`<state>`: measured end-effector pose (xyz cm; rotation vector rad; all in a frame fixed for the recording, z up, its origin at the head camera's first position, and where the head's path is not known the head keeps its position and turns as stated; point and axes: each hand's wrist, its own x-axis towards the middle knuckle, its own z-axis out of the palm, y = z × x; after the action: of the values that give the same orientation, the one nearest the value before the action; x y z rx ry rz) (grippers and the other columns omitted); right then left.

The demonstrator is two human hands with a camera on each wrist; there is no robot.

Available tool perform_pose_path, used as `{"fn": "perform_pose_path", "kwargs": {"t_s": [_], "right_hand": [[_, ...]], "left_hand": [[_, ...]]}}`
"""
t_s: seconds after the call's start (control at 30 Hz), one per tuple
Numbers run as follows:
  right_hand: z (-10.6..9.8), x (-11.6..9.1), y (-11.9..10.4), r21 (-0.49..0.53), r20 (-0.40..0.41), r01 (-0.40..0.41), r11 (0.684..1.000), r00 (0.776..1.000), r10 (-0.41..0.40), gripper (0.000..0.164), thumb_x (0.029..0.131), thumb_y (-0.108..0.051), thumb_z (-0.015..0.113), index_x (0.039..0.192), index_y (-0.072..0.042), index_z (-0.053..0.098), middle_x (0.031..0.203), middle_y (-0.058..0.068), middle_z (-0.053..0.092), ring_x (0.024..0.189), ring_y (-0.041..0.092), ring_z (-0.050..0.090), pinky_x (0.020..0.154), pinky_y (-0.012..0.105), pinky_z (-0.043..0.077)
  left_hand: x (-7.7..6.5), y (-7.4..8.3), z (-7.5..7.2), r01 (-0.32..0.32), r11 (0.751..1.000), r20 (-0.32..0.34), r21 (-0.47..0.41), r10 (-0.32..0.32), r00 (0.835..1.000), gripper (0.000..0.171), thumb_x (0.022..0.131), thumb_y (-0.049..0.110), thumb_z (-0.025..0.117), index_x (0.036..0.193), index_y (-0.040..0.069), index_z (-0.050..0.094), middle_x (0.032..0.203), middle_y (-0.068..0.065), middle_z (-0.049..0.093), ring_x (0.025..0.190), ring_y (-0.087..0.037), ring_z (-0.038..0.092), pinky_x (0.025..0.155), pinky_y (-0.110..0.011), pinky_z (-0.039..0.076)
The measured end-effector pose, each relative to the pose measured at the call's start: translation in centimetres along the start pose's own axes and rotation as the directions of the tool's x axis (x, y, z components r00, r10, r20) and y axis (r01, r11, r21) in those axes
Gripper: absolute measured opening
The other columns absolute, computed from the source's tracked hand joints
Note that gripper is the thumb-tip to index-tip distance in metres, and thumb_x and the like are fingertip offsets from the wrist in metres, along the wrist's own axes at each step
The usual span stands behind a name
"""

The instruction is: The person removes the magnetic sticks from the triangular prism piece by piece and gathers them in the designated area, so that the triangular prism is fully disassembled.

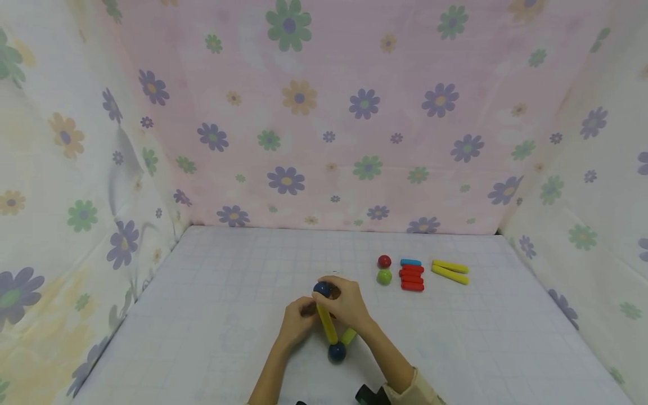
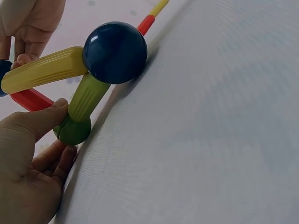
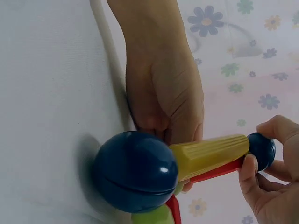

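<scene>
Both hands hold a frame of magnetic rods and balls over the table. My right hand (image 1: 349, 304) pinches a small dark blue ball (image 3: 262, 151) at the upper end of a yellow rod (image 3: 210, 154). That rod runs down to a larger-looking dark blue ball (image 1: 337, 352) near the tabletop. My left hand (image 2: 28, 158) pinches a green ball (image 2: 74, 133) between thumb and fingers. A light green rod (image 2: 88, 95) joins it to the nearer blue ball. Behind the yellow rod, a red rod (image 2: 32, 99) shows, partly covered by the left thumb.
Right of the hands lie a red ball (image 1: 384, 261), a lime ball (image 1: 384, 277), a short blue rod (image 1: 410, 262), several short red rods (image 1: 412, 278) and two yellow rods (image 1: 450, 274). Flowered cloth walls (image 1: 324, 135) stand around the white table (image 1: 223, 281).
</scene>
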<state>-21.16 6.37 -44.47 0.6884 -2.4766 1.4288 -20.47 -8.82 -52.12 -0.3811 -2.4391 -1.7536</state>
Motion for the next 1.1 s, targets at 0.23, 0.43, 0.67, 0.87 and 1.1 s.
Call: {"fn": "perform_pose_path", "kwargs": {"t_s": [0.23, 0.43, 0.67, 0.87, 1.1], "right_hand": [[-0.2, -0.5, 0.6, 0.135, 0.004, -0.086, 0.987, 0.996, 0.086, 0.025, 0.083, -0.013, 0.068, 0.105, -0.002, 0.067, 0.095, 0.009, 0.067, 0.072, 0.012, 0.056, 0.063, 0.021, 0.049], [-0.5, -0.6, 1.1, 0.231, 0.046, -0.117, 0.966, 0.993, 0.109, 0.027, 0.086, -0.010, 0.067, 0.109, 0.002, 0.065, 0.101, 0.015, 0.068, 0.085, 0.021, 0.062, 0.076, 0.023, 0.052], [-1.8, 0.2, 1.0, 0.396, 0.102, -0.122, 0.910, 0.991, 0.089, 0.029, 0.090, -0.010, 0.061, 0.115, 0.006, 0.060, 0.090, 0.018, 0.065, 0.072, 0.033, 0.062, 0.069, 0.032, 0.055], [-3.0, 0.5, 1.1, 0.381, 0.058, -0.120, 0.917, 0.993, 0.106, 0.030, 0.089, -0.008, 0.063, 0.115, 0.005, 0.059, 0.093, 0.017, 0.065, 0.071, 0.019, 0.062, 0.070, 0.026, 0.054], [-5.2, -0.5, 0.0, 0.391, 0.049, -0.224, 0.893, 0.974, 0.223, 0.033, 0.089, -0.006, 0.062, 0.120, 0.006, 0.055, 0.105, 0.020, 0.059, 0.083, 0.027, 0.063, 0.077, 0.025, 0.052]], "left_hand": [[0.0, -0.1, 0.1, -0.017, 1.000, -0.004, 0.003, 0.017, 1.000, 0.023, 0.079, 0.003, 0.068, 0.102, -0.003, 0.066, 0.096, -0.014, 0.067, 0.087, -0.025, 0.064, 0.081, -0.031, 0.050], [-0.1, 0.0, 0.2, -0.037, 0.999, -0.023, -0.013, 0.037, 0.999, 0.020, 0.079, 0.001, 0.069, 0.098, -0.004, 0.067, 0.092, -0.014, 0.068, 0.082, -0.022, 0.063, 0.078, -0.030, 0.051], [0.0, -0.2, 0.2, -0.008, 1.000, -0.019, 0.000, 0.008, 1.000, 0.020, 0.079, 0.003, 0.069, 0.098, -0.003, 0.068, 0.093, -0.013, 0.068, 0.083, -0.022, 0.063, 0.078, -0.030, 0.051], [0.0, 0.0, 0.2, 0.038, 0.997, 0.008, 0.064, -0.039, 0.999, 0.020, 0.082, 0.004, 0.067, 0.101, 0.000, 0.068, 0.098, -0.011, 0.067, 0.088, -0.023, 0.061, 0.082, -0.031, 0.050], [0.0, -0.1, 0.2, 0.017, 0.998, -0.004, 0.064, -0.016, 1.000, 0.021, 0.080, 0.002, 0.067, 0.101, 0.000, 0.067, 0.097, -0.011, 0.067, 0.087, -0.023, 0.060, 0.082, -0.030, 0.050]]}}
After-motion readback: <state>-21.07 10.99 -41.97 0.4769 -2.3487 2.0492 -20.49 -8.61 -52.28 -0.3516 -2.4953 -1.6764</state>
